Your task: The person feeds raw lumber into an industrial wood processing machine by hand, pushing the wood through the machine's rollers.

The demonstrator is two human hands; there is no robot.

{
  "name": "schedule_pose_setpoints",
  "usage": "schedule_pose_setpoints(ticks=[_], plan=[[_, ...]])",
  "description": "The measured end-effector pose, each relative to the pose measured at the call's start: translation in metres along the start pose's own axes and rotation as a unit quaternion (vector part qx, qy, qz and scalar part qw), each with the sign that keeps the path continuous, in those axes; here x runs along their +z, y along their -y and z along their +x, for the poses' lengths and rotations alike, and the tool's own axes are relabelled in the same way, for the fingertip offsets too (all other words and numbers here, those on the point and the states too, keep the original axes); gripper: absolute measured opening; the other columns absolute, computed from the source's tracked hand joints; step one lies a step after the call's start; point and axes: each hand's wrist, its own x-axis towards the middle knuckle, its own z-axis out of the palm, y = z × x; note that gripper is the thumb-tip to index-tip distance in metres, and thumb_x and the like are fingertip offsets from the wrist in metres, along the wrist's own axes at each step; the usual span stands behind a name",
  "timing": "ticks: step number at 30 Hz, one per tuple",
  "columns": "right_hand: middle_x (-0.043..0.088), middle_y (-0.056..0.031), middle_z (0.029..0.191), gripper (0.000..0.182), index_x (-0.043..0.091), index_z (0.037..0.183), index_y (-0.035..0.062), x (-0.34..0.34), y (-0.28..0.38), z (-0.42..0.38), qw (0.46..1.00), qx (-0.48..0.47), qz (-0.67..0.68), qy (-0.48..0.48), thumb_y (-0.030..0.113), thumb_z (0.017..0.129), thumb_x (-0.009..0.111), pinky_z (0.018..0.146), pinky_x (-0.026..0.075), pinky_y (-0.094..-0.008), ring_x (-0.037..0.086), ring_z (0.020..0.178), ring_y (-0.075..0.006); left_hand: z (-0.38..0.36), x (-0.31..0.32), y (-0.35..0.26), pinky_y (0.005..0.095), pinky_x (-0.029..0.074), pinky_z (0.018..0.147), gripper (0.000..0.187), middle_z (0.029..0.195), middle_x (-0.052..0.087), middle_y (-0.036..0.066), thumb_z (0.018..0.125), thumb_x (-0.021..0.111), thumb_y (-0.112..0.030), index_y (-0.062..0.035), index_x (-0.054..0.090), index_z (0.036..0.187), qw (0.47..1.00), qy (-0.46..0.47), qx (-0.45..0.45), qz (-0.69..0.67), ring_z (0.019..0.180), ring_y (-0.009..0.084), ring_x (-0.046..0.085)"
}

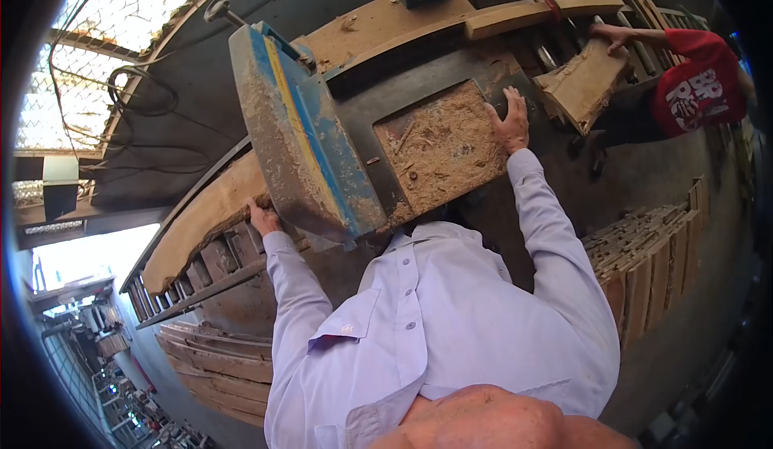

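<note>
Left hand (262, 220) down on the near end of a long rough slab of timber (205, 219), fingers curled over its edge, gripping it where it lies on the roller rack (217, 276) beside the blue saw housing (302, 139). Right hand (510, 120) flat and spread on the dark machine table (435, 70), fingers released, just beside the sawdust-covered plate (443, 147), holding nothing.

Slab looks heavy and stiff, bark-edged, splintery rather than slippery; likely a two-handed lift, or better a slide along the rollers. Best hold probably on the square-cut end and underside edge, clear of the waney rim.

Farther along, a co-worker's hand (616, 37), red sleeve (696, 78), steadying a short offcut block (584, 86) at the outfeed side.

Hard to read: blade itself hidden behind the housing; far end of the slab lost under it; left thumb out of sight; fisheye bending every edge; stacked boards (652, 264) at right cut off by the dark rim.
</note>
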Motion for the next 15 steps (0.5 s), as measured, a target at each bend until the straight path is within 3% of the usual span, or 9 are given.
schedule_pose_setpoints(ticks=[2,4,7,9,10,11,13,14,15], plan=[[0.043,-0.0202,0.145,0.066,0.049,0.133,-0.0012,-0.002,-0.005,0.000,0.999,-0.014,-0.033,0.004,0.044,0.088,0.065,0.118,0.024,-0.0443,0.035,0.139,-0.0344,-0.033,0.020,0.018,0.0342,0.052,0.054,0.054,0.087,0.065,0.012,0.092,0.065,-0.045,0.0054,0.059,0.110,1.000,0.009,0.022,0.000,0.062,0.0209,0.060],[0.044,-0.0201,0.144,0.066,0.049,0.133,-0.0012,-0.002,-0.015,0.000,0.999,-0.016,-0.043,0.009,0.044,0.088,0.065,0.118,0.024,-0.0444,0.035,0.139,-0.0343,-0.073,0.044,0.038,0.0387,0.054,0.070,0.059,0.095,0.066,0.012,0.093,0.063,-0.047,0.0087,0.061,0.111,0.996,0.031,0.050,0.067,0.081,0.0244,0.064],[0.044,-0.0197,0.144,0.064,0.051,0.132,-0.0005,-0.007,0.031,-0.015,0.997,-0.032,-0.068,0.008,0.044,0.088,0.065,0.117,0.024,-0.0441,0.036,0.138,-0.0333,-0.137,0.036,0.008,0.0369,0.053,0.075,0.058,0.101,0.067,0.011,0.095,0.059,-0.048,0.0081,0.064,0.110,0.990,0.058,0.032,0.126,0.084,0.0232,0.063],[0.045,-0.0192,0.144,0.063,0.051,0.131,0.0007,-0.011,0.058,-0.038,0.998,-0.011,-0.065,0.004,0.044,0.088,0.065,0.117,0.025,-0.0437,0.036,0.138,-0.0324,-0.138,0.007,-0.018,0.0347,0.052,0.075,0.057,0.102,0.068,0.012,0.097,0.056,-0.048,0.0070,0.067,0.106,0.891,0.305,0.091,0.323,0.091,0.0218,0.063],[0.044,-0.0186,0.144,0.062,0.051,0.131,0.0017,-0.012,0.062,-0.042,0.998,-0.002,-0.063,0.006,0.044,0.088,0.065,0.117,0.025,-0.0428,0.036,0.139,-0.0316,-0.130,-0.005,-0.023,0.0318,0.051,0.077,0.056,0.103,0.069,0.013,0.098,0.053,-0.047,0.0056,0.064,0.114,0.853,0.323,0.073,0.404,0.095,0.0228,0.064],[0.044,-0.0186,0.144,0.062,0.051,0.131,0.0017,-0.010,0.060,-0.041,0.998,0.000,-0.063,0.007,0.044,0.088,0.065,0.117,0.025,-0.0428,0.036,0.139,-0.0316,-0.124,-0.011,-0.029,0.0318,0.051,0.077,0.056,0.103,0.069,0.013,0.098,0.053,-0.047,0.0056,0.064,0.114,0.852,0.323,0.072,0.406,0.095,0.0228,0.064],[0.044,-0.0169,0.145,0.063,0.051,0.133,0.0014,-0.010,0.046,-0.029,0.996,0.005,-0.089,0.013,0.045,0.090,0.064,0.117,0.026,-0.0416,0.036,0.138,-0.0326,-0.112,-0.014,-0.033,0.0362,0.052,0.088,0.062,0.114,0.065,0.019,0.096,0.057,-0.046,0.0075,0.052,0.127,0.931,0.210,-0.131,0.269,0.103,0.0303,0.064],[0.044,-0.0169,0.145,0.063,0.051,0.133,0.0014,-0.009,0.035,-0.021,0.996,0.007,-0.088,0.014,0.045,0.090,0.064,0.117,0.026,-0.0416,0.036,0.138,-0.0326,-0.106,-0.014,-0.030,0.0362,0.052,0.088,0.062,0.114,0.065,0.019,0.096,0.057,-0.046,0.0075,0.052,0.127,0.930,0.209,-0.131,0.270,0.103,0.0303,0.064],[0.044,-0.0168,0.145,0.063,0.051,0.133,0.0019,-0.008,0.023,-0.014,0.996,0.010,-0.081,0.020,0.046,0.089,0.064,0.117,0.024,-0.0416,0.035,0.139,-0.0316,-0.098,-0.015,-0.026,0.0389,0.051,0.093,0.066,0.119,0.062,0.021,0.095,0.059,-0.045,0.0075,0.045,0.132,0.966,0.127,-0.112,0.195,0.105,0.0336,0.064]])
